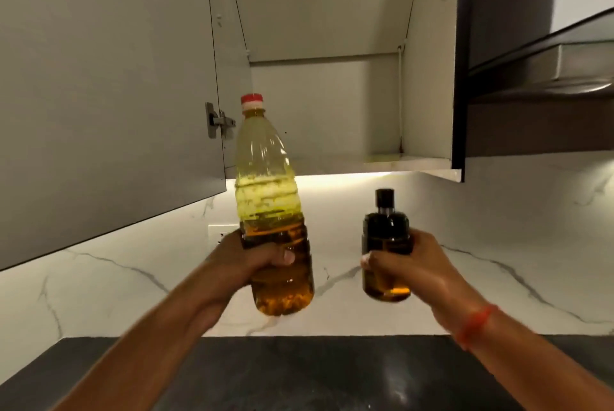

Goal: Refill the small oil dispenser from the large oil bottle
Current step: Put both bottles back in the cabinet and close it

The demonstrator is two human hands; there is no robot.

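Oil dispenser (386,244) gripped by right hand (407,264), capped bottle (274,211) by left hand (252,256) — set both down upright before uncapping.

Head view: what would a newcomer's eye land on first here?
First, the large oil bottle with its red cap on, held upright at centre by the left hand. Just to its right, the right hand grips the small dark oil dispenser, also capped, with only a little oil at its bottom. Behind them an open wall cabinet stands above a lit marble backsplash.
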